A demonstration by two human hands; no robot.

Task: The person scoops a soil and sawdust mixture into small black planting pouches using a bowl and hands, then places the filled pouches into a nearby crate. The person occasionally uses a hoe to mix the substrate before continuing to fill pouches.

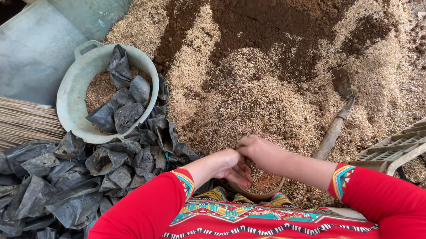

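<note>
Ground all over is heaped with pale rice husk [257, 103] mixed into dark brown soil [271, 15], loose and grainy, the soil clumped toward the far edge of the heap; down at the near edge, both hands meet over a small round pot [261, 185], brown-rimmed and already full of husk mix; the left hand [229, 166] is cupped at the pot's left rim, fingers curled in against the fill; the right hand [257, 149] hovers just over the far rim, fingers pinched together, though whether grains sit between them I cannot tell; red sleeves and a bright zigzag-patterned cloth frame the bottom.

Left of the pot, a grey-green plastic basin [76, 94] with a loop handle holds a layer of husk and several crumpled black plastic bags; more black plastic bags [58, 182] spill from its rim down into the near-left corner, glossy, creased, piled thick; beside them lies a bundle of thin straw-coloured broom sticks [2, 121] on a grey slab.

Right of the hands, a trowel [337, 117] stands stuck blade-down in the heap, handle sloping towards the person; a slatted plastic crate [416, 138] tilts at the right edge; open husk lies between trowel and basin.
</note>
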